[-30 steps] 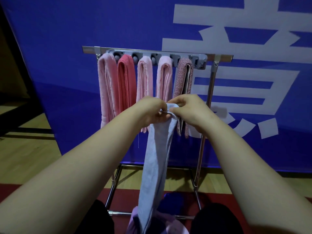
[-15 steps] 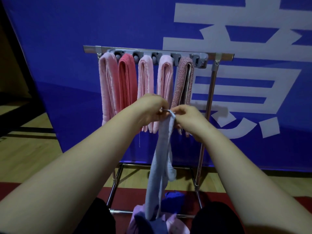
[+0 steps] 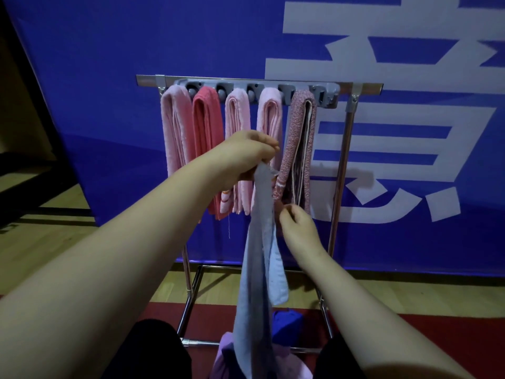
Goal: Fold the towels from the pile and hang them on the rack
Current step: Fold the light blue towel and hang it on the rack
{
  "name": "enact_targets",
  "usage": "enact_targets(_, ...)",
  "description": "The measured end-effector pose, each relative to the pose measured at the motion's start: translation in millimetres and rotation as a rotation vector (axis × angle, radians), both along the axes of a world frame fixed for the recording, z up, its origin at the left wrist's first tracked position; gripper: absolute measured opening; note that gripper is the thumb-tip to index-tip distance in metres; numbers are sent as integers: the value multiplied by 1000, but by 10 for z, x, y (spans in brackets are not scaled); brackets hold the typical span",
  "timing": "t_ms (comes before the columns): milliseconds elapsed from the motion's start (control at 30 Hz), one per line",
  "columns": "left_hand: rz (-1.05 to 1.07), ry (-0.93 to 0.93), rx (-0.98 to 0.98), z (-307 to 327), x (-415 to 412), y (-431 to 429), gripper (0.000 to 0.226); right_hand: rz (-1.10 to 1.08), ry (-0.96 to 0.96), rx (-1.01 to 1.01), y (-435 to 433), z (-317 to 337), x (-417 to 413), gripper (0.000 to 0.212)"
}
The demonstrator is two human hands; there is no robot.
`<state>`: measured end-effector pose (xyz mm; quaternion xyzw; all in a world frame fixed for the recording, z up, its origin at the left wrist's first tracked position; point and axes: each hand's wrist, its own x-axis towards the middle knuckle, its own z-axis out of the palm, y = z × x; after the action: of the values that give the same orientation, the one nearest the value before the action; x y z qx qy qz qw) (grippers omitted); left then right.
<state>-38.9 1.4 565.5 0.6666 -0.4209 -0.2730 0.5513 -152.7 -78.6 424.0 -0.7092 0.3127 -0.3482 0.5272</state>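
A light blue towel (image 3: 258, 258) hangs long and narrow in front of me. My left hand (image 3: 246, 155) pinches its top end at chest height. My right hand (image 3: 296, 228) is lower, fingers curled at the towel's right edge; whether it grips the cloth is unclear. Behind stands the metal rack (image 3: 366, 87) with a grey clip bar (image 3: 325, 94). Several folded towels hang from it: pale pink (image 3: 175, 132), coral red (image 3: 206, 132), two more pink ones (image 3: 237, 124), and a speckled mauve one (image 3: 299, 140). The pile (image 3: 287, 324) of blue and lilac towels lies below, by my knees.
A blue banner with large white characters (image 3: 410, 132) stands right behind the rack. The rack's right upright (image 3: 341, 170) and base frame (image 3: 196, 343) rest on wooden and red flooring. The clip at the bar's right end carries no towel.
My right hand has left the towel's top and slid down its right edge. The left hand has stayed up holding the top end, and a lower flap of the towel has come loose.
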Motion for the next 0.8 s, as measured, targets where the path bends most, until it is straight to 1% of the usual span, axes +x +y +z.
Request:
enact_targets(67, 3, 28, -11, -13, 29, -5, 25, 92, -111, -21, 91, 44, -4, 22)
enact_targets(133, 9, 34, -18, -33, 54, -30, 21, 153, -110, -60, 158, 47, 9, 25)
enact_targets(200, 16, 34, -30, -45, 75, -46, 18, 139, -67, -109, 170, 18, 37, 23)
enact_targets(267, 6, 26, -32, -43, 94, -50, 18, 100, 29, -138, 136, -32, 65, 18)
enact_targets(333, -9, 11, -33, -8, 110, -11, 17, 72, 204, -157, 43, -121, 86, 16)
enact_targets(400, -34, -50, -27, 37, 149, 55, 18, 18, 358, -177, -73, -209, 68, 5)
enact_targets(433, -52, -128, -3, 53, 176, 87, 19, -32, 375, -169, -140, -234, 37, 3)
enact_targets(467, -65, -248, 49, 64, 207, 121, 20, -87, 350, -138, -215, -247, 2, 4)
enact_targets(500, -71, -411, 128, 66, 249, 149, 21, -133, 299, -97, -280, -224, -41, 4)
enact_targets(567, -94, -830, 354, 34, 321, 180, 29, -189, 219, -61, -380, -123, -121, 9)
enact_targets(600, -138, -1013, 485, -11, 344, 187, 37, -202, 215, -65, -418, -60, -146, 11)
enact_targets(633, -185, -1120, 604, -74, 369, 181, 45, -206, 222, -74, -441, 14, -162, 15)
enact_targets(700, -246, -1189, 774, -203, 378, 174, 58, -193, 235, -76, -439, 167, -170, 24)
enact_targets(733, -272, -1206, 812, -263, 366, 167, 64, -181, 234, -72, -426, 245, -162, 28)
enact_targets(800, -305, -1185, 846, -369, 308, 141, 69, -147, 217, -65, -382, 388, -129, 26)
